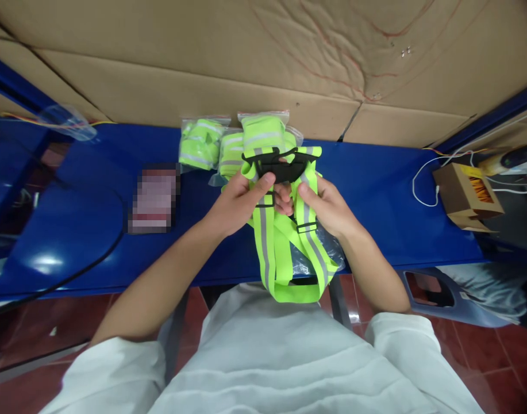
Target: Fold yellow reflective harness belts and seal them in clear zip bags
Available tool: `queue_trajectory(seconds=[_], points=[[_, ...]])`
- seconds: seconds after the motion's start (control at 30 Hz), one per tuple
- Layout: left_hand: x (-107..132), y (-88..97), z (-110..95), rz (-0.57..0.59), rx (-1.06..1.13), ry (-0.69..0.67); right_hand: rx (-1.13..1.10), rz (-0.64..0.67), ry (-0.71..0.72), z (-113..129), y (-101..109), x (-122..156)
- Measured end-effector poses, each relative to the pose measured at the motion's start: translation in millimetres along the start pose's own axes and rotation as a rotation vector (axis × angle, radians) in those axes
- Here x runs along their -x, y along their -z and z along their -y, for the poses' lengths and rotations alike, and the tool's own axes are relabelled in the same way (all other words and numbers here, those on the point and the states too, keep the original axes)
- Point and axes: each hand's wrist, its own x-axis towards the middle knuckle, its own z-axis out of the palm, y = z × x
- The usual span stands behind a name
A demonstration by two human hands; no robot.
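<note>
Between my hands is a neon-yellow reflective strap harness (284,261) with grey stripes, its loops hanging toward the table's front edge. A black plastic buckle (280,168) joins the straps at the top, and small black sliders sit lower down on both sides. My left hand (248,198) grips the left strap, its thumb against the buckle's lower left. My right hand (321,204) is closed on the right strap, thumb on the webbing above the slider. Some fingers are hidden behind the straps. Under the harness lies a clear plastic bag (304,261).
Behind the harness, several bagged neon-yellow straps (200,144) stand against the cardboard wall (181,80). A blurred-out flat object (154,198) lies on the blue table (362,172) at left. To the right are a cardboard box (465,192) and a white cable (414,184). A blue plastic bin (465,305) sits below.
</note>
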Motion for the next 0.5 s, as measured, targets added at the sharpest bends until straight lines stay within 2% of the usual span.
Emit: queue_trajectory(seconds=[0.13,0.23,0.33,0.5], points=[[1.9,-4.9,-3.8,0.057,0.062,0.057,0.043,-0.191,0.013,-6.7,-1.2,-0.5],[4.5,-8.8,-7.1,0.034,0.158,0.113,0.011,-0.173,0.018,-6.5,-1.1,1.0],[4.9,-8.8,-7.5,-0.009,0.231,0.104,0.007,-0.118,0.01,-4.4,0.6,2.9],[0.6,-6.6,-7.3,-0.103,0.297,0.119,0.035,-0.126,-0.008,-3.1,6.2,3.1]])
